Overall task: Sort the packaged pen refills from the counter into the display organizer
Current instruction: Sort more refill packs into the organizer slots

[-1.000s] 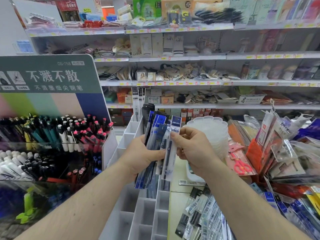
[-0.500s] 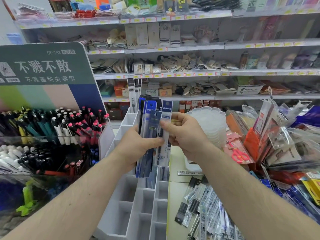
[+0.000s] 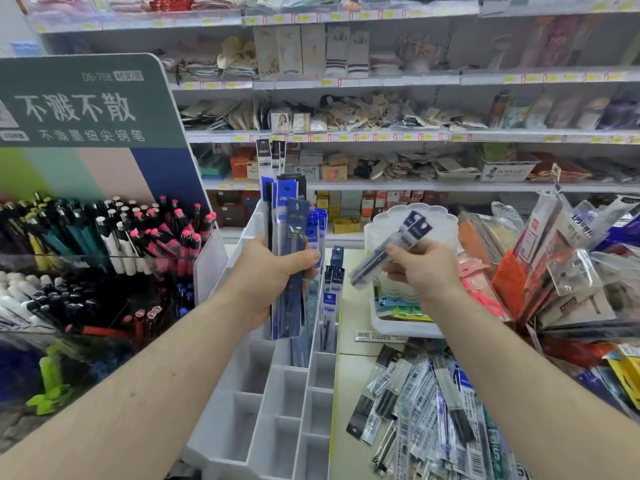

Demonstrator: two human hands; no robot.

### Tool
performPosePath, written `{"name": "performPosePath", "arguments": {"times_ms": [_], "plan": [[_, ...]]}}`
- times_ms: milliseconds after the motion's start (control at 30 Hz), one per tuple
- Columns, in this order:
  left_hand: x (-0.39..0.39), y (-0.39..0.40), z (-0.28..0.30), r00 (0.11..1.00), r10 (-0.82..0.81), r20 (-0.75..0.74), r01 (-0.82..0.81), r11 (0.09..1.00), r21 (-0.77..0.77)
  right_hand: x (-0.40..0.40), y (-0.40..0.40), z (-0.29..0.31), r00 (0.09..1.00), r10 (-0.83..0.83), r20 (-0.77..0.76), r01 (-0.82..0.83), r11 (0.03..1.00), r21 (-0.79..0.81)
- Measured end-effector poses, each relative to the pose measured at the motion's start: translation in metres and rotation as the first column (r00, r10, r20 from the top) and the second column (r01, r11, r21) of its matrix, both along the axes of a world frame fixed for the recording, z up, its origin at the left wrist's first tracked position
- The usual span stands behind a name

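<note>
Over the white organizer (image 3: 277, 403), your left hand (image 3: 266, 278) grips an upright bundle of refill packs (image 3: 289, 258); your right hand (image 3: 424, 271) pinches what looks like two packs (image 3: 388, 254), slanted before the lidded tub (image 3: 398, 327). More refills (image 3: 426, 410) litter the counter (image 3: 349, 386).

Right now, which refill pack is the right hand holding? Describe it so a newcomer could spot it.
Start at the white display organizer in the centre, then look right to the right hand raised before the scalloped white tray. It pinches a dark refill pack, tilted diagonally and alone, unlike the upright blue bundle in the left hand.
</note>
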State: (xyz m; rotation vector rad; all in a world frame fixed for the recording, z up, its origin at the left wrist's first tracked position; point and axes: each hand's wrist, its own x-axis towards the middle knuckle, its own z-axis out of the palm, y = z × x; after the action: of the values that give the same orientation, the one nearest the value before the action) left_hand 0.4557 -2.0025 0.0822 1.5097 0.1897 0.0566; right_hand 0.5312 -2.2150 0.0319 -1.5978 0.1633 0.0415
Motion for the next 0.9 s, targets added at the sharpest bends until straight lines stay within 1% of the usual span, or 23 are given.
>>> {"name": "performPosePath", "arguments": {"times_ms": [100,167,233,267,333,400,467,500,567,733,833,867,900], "plan": [[-0.001,-0.002,-0.001,1.000,-0.010,-0.011,0.010,1.000,0.004,0.007,0.024,-0.031,0.997,0.068,-0.034,-0.070,0.996,-0.060],[-0.002,-0.002,-0.001,1.000,-0.013,-0.011,0.013,1.000,0.005,0.015,0.039,-0.050,0.995,0.082,-0.050,-0.086,0.992,-0.091],[-0.002,-0.002,0.000,1.000,-0.015,-0.007,0.016,1.000,0.019,0.022,0.051,-0.066,0.992,0.102,-0.069,-0.112,0.981,-0.159],[-0.002,-0.001,0.000,1.000,-0.016,-0.007,0.016,1.000,0.025,0.025,0.056,-0.073,0.990,0.121,-0.079,-0.135,0.967,-0.217],[-0.002,-0.001,-0.001,1.000,-0.017,-0.008,0.017,0.999,0.030,0.027,0.062,-0.084,0.981,0.165,-0.101,-0.192,0.902,-0.386],[-0.002,0.000,-0.001,1.000,-0.020,-0.009,0.020,0.999,0.035,0.025,0.065,-0.091,0.967,0.214,-0.140,-0.256,0.798,-0.546],[-0.002,0.000,-0.001,1.000,-0.019,-0.013,0.020,0.999,0.032,0.024,0.068,-0.097,0.954,0.239,-0.183,-0.300,0.717,-0.629],[-0.002,0.000,-0.002,1.000,-0.017,-0.015,0.018,0.999,0.029,0.025,0.070,-0.100,0.946,0.248,-0.207,-0.322,0.686,-0.652],[-0.002,0.000,-0.002,1.000,-0.018,-0.017,0.019,1.000,0.024,0.026,0.073,-0.104,0.938,0.257,-0.232,-0.345,0.655,-0.672],[-0.002,0.000,-0.001,0.999,-0.033,-0.026,0.033,0.999,-0.002,0.026,0.078,-0.104,0.927,0.284,-0.244,-0.372,0.622,-0.689],[-0.004,-0.002,0.000,0.997,-0.075,-0.035,0.073,0.996,-0.047,0.027,0.068,-0.094,0.900,0.326,-0.288,-0.430,0.571,-0.699],[-0.005,-0.002,0.000,0.994,-0.093,-0.050,0.090,0.994,-0.054,0.026,0.062,-0.086,0.914,0.312,-0.261,-0.401,0.587,-0.703],[-0.005,-0.002,0.000,0.991,-0.112,-0.067,0.108,0.993,-0.054,0.024,0.055,-0.077,0.939,0.275,-0.207,-0.340,0.646,-0.684]]}}
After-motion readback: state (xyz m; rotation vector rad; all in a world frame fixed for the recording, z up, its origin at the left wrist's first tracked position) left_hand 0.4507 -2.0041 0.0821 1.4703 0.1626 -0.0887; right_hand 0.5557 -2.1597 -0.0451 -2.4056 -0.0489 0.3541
